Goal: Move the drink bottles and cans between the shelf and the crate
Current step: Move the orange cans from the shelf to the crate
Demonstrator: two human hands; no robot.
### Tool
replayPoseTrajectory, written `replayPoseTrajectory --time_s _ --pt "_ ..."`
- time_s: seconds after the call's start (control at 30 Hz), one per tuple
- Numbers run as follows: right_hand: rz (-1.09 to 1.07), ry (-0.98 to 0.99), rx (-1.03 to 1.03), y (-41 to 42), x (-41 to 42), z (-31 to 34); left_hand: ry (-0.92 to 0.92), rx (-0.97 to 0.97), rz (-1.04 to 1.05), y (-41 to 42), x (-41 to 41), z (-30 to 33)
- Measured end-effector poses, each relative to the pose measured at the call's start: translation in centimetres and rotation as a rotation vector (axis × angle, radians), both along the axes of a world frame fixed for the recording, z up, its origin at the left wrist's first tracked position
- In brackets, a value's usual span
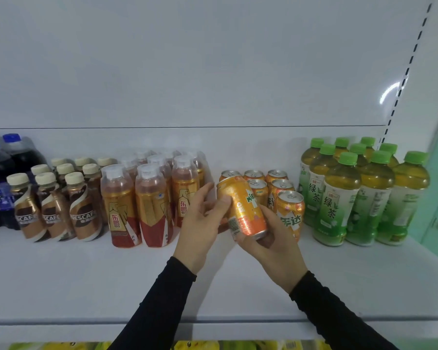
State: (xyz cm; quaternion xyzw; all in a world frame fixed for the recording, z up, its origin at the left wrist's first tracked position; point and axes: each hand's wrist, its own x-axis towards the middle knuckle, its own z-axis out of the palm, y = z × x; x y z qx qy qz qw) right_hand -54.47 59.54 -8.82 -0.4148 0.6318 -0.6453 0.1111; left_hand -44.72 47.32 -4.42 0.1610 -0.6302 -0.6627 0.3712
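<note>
Both hands, the left hand and right hand, clasped 1 tilted orange can above the shelf toward its back edge, a stiff, smooth, probably slippery cylinder best gripped around its middle.

Seven orange cans, nine green tea bottles.

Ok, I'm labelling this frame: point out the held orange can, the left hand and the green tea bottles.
held orange can (243, 208), head view, label.
left hand (200, 223), head view, back.
green tea bottles (339, 195), head view, front bottle's label.
</note>
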Motion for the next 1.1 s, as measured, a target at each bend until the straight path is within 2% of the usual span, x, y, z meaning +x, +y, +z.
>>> replayPoseTrajectory --time_s 0.13,0.33,0.53,0.77,1.1 --pt "-0.072 0.13 -0.013 0.0 0.4 0.3 -0.036 -0.072 -0.021 0.5 -0.6 0.0" --pt "-0.131 0.246 -0.001 0.4 0.3 0.9 -0.015 0.171 -0.066 -0.2 -0.7 1.1" --pt "-0.22 0.389 0.019 -0.4 -0.7 1.0 -0.049 0.33 -0.169 0.1 -0.5 3.0" --pt "-0.28 0.467 0.011 -1.0 -1.1 1.1 -0.113 0.433 -0.165 -0.1 -0.6 2.9" --pt "-0.302 0.475 -0.001 -1.1 -0.5 1.5 -0.122 0.459 -0.163 -0.4 -0.7 2.6"
